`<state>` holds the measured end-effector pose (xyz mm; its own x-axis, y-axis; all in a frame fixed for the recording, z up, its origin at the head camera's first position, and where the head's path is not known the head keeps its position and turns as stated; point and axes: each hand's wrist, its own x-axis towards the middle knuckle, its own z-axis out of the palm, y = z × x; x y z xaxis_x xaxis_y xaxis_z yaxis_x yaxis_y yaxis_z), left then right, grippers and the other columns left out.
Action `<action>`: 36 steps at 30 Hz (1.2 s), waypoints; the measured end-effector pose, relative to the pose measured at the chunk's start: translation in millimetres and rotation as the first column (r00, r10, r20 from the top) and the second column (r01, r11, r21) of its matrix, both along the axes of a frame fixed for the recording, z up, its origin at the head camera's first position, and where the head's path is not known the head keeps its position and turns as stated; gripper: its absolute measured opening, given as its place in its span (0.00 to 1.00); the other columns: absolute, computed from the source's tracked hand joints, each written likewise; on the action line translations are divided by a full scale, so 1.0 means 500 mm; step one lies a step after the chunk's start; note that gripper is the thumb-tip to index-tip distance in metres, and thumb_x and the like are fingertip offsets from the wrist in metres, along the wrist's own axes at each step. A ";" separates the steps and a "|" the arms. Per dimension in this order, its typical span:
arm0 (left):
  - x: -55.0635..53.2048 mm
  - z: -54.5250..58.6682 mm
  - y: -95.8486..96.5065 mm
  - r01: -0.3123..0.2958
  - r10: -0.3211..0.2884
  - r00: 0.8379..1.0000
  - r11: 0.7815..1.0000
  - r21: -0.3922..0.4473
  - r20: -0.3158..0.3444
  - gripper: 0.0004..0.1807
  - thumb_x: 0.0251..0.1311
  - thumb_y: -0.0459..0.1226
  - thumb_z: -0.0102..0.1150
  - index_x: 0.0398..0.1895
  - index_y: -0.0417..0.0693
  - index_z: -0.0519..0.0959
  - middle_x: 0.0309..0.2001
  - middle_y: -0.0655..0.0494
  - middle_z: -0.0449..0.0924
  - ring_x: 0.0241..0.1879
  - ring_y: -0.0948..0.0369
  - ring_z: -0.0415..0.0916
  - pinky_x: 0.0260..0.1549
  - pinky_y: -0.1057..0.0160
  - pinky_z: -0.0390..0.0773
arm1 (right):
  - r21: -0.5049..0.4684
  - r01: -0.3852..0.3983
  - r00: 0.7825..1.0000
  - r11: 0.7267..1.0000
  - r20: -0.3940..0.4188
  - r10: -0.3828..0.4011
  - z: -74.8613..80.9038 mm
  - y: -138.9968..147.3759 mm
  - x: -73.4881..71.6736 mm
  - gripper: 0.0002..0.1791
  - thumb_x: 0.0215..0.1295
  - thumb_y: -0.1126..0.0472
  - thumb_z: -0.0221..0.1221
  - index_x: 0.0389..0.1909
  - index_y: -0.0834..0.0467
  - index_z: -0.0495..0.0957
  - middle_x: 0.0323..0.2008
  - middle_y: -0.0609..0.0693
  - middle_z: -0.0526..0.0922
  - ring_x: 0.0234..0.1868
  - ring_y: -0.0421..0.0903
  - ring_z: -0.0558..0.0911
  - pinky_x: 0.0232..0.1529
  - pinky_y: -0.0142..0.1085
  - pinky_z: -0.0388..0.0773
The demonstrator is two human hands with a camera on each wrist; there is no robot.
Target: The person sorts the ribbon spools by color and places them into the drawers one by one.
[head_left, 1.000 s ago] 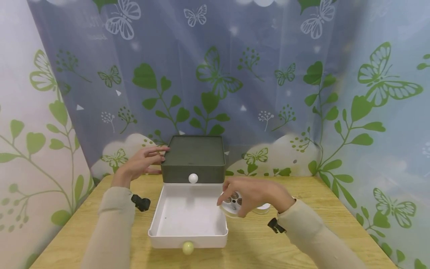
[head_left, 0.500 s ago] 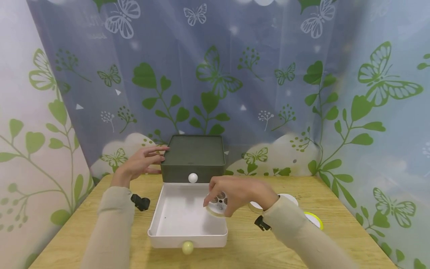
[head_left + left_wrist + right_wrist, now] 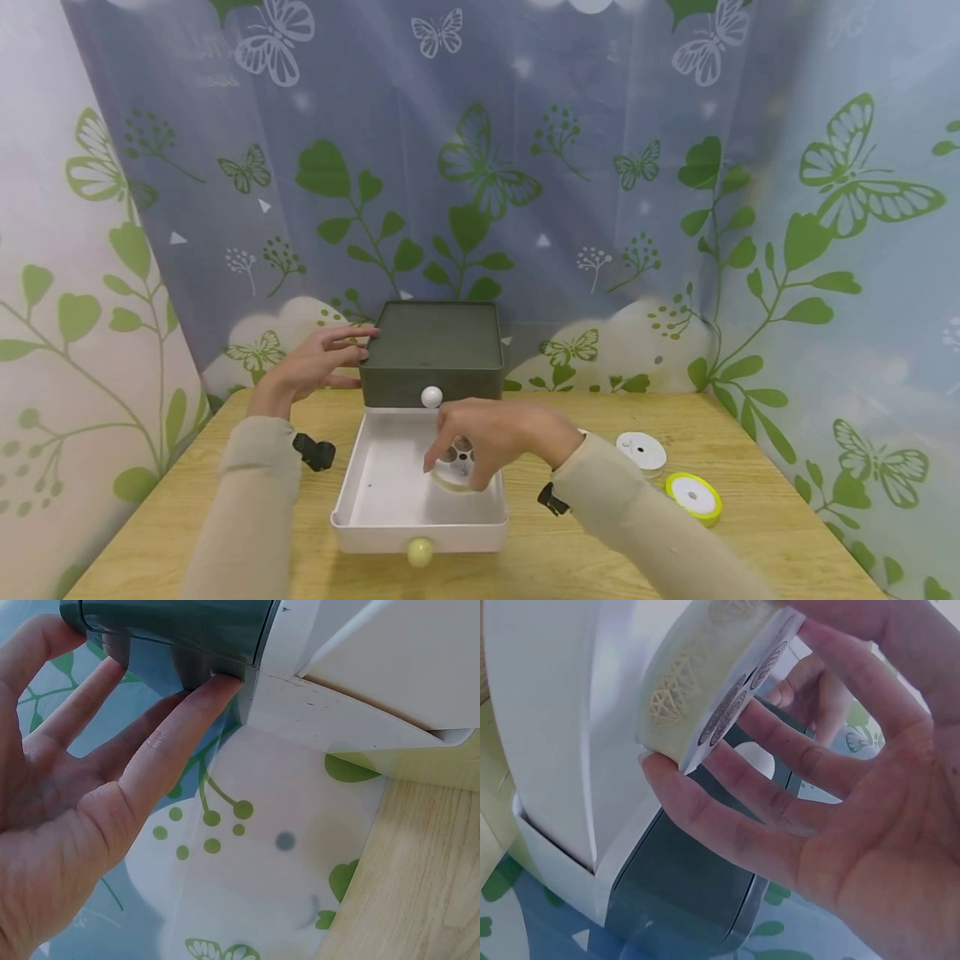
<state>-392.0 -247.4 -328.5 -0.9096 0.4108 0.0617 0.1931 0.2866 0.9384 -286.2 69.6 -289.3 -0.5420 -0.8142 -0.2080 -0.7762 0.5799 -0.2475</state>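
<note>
My right hand (image 3: 498, 433) grips a ribbon spool (image 3: 462, 457) by its edge, above the right part of a pulled-out white drawer (image 3: 386, 508). In the right wrist view, the spool (image 3: 705, 682) shows pale ribbon with a gold geometric print and a white face with dark round marks. My left hand (image 3: 311, 367) touches the left side of a dark green drawer unit (image 3: 438, 333), its fingers extended, as the left wrist view also shows. The green upper drawer has a white knob (image 3: 431, 397); a yellow-green knob (image 3: 420, 552) is on the white drawer's front.
On the wooden table (image 3: 570, 550), to the right, lie a white spool (image 3: 642, 450) and a yellow-rimmed spool (image 3: 693, 496). Something white behind my right wrist is mostly hidden. A butterfly-patterned curtain (image 3: 480, 250) stands behind the drawer unit.
My right hand has carried the spool left, from beside the drawer's right wall to over its inside. The spools on the right have come into view. My left hand has stayed put.
</note>
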 end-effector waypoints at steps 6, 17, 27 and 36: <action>0.000 -0.001 -0.001 0.007 -0.007 1.000 1.000 0.004 -0.002 0.31 0.79 0.39 0.52 0.81 0.46 0.60 0.82 0.38 0.49 0.75 0.34 0.58 0.58 0.44 0.84 | 0.020 -0.038 0.999 0.999 -0.014 0.039 -0.003 -0.025 -0.002 0.33 0.49 0.72 0.71 0.57 0.43 0.87 0.43 0.43 0.76 0.39 0.37 0.69 0.40 0.25 0.69; -0.001 -0.002 -0.001 0.016 -0.016 1.000 1.000 0.005 0.000 0.31 0.79 0.39 0.51 0.81 0.46 0.59 0.82 0.38 0.49 0.75 0.34 0.58 0.59 0.44 0.84 | 0.033 -0.094 0.995 0.995 -0.027 0.095 -0.006 -0.074 -0.012 0.33 0.48 0.72 0.71 0.57 0.44 0.87 0.40 0.43 0.78 0.35 0.36 0.66 0.35 0.23 0.65; -0.002 -0.001 -0.002 0.026 -0.026 1.000 1.000 0.010 -0.004 0.32 0.79 0.40 0.52 0.81 0.45 0.58 0.82 0.37 0.49 0.74 0.34 0.59 0.59 0.44 0.84 | 0.056 -0.133 0.991 0.990 -0.022 0.134 -0.007 -0.112 -0.020 0.34 0.48 0.74 0.70 0.57 0.45 0.87 0.36 0.42 0.81 0.32 0.36 0.65 0.30 0.25 0.62; -0.003 -0.003 0.000 0.027 -0.027 1.000 1.000 0.013 0.004 0.32 0.78 0.41 0.52 0.81 0.45 0.58 0.81 0.37 0.48 0.74 0.34 0.58 0.59 0.44 0.84 | 0.108 -0.089 0.996 0.990 0.023 0.087 -0.025 -0.140 -0.026 0.33 0.52 0.70 0.73 0.59 0.42 0.85 0.39 0.38 0.80 0.33 0.37 0.67 0.32 0.26 0.65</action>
